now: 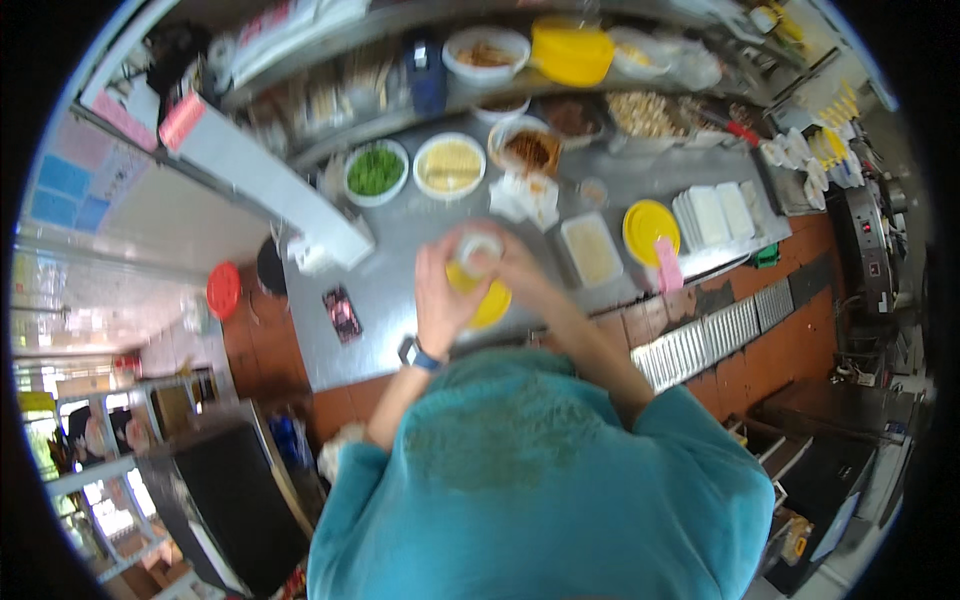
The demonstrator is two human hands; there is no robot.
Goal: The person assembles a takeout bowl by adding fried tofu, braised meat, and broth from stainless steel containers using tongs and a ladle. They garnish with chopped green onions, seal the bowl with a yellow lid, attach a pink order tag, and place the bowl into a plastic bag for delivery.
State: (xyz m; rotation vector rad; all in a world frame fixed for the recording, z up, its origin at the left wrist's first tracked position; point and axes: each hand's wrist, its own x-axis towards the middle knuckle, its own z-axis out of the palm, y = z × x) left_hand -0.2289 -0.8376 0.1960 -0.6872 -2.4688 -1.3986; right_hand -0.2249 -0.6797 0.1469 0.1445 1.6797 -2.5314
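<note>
Over the near edge of the steel table, both my hands are closed around a small, whitish, round container (480, 246). My left hand (440, 298), with a dark watch at its wrist, grips its left side. On its right side my right hand (520, 275) presses with bent fingers, smeared by motion. Too blurred to make out is what the container holds. Partly hidden below my hands is a yellow round piece (491, 309), like a plate or lid. Just beyond lies crumpled white paper or plastic (524, 198).
Bowls of chopped greens (375, 172) and pale yellow food (449, 167) stand at the back. A rectangular tub (591, 250), a yellow lid (651, 232) and stacked white containers (714, 214) are to the right. A phone (342, 313) lies left, near a slanted white post (270, 175).
</note>
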